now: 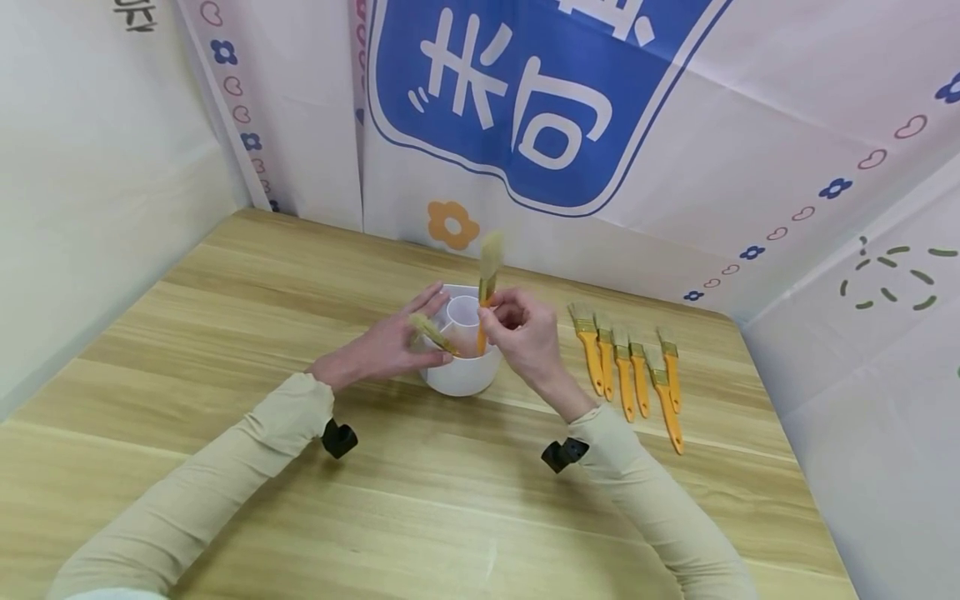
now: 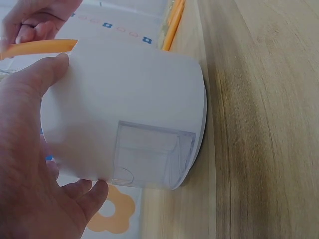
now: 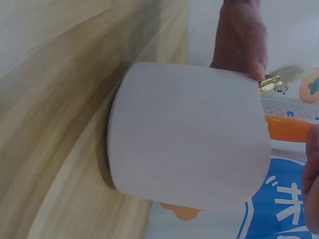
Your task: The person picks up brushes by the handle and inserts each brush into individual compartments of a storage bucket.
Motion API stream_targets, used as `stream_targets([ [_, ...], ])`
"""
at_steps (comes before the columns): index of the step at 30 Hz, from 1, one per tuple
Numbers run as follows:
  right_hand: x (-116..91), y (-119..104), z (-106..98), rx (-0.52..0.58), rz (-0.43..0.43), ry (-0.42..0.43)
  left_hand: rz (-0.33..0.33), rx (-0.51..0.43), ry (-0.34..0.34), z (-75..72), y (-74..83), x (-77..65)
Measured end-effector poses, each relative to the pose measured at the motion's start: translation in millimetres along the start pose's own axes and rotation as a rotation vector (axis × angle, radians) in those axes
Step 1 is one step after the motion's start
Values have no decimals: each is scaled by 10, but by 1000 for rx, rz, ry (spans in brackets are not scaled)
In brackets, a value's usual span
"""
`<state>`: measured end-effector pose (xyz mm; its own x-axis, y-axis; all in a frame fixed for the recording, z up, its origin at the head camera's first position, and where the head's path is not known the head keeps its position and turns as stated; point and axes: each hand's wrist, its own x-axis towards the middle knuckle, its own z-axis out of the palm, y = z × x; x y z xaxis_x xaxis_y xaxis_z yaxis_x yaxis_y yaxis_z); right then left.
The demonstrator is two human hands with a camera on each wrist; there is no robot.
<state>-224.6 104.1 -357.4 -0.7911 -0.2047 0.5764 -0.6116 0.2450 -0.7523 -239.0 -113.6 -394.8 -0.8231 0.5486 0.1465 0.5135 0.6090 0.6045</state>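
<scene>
One white desktop organizer [image 1: 459, 382] is standing on the wood-grain table [image 1: 420, 500].
My left hand [image 1: 392, 342] is gripping its left side, spread around it; a tilted paintbrush [image 1: 434, 333] is leaning inside; my right hand [image 1: 527, 332] is pinching an upright paintbrush [image 1: 490, 262], its orange handle [image 1: 482, 338] reaching into the organizer; six more paintbrushes [image 1: 641, 385] are lying at right.

A wooden table [image 1: 435, 508] fills the lower frame; at top centre, a white sheet [image 1: 697, 167] bears a blue sign [image 1: 517, 100] above an orange flower [image 1: 438, 215].
</scene>
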Motion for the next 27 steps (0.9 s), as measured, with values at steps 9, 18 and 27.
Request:
stream_targets([
  [9,-93,131,67,-208,-99,-78,1,7,0,18,-14,1],
  [18,-157,210,125,-531,-322,-43,7,-2,9,17,-3,9],
  [27,-155,185,146,-648,-269,-102,24,-40,7,21,0,6],
])
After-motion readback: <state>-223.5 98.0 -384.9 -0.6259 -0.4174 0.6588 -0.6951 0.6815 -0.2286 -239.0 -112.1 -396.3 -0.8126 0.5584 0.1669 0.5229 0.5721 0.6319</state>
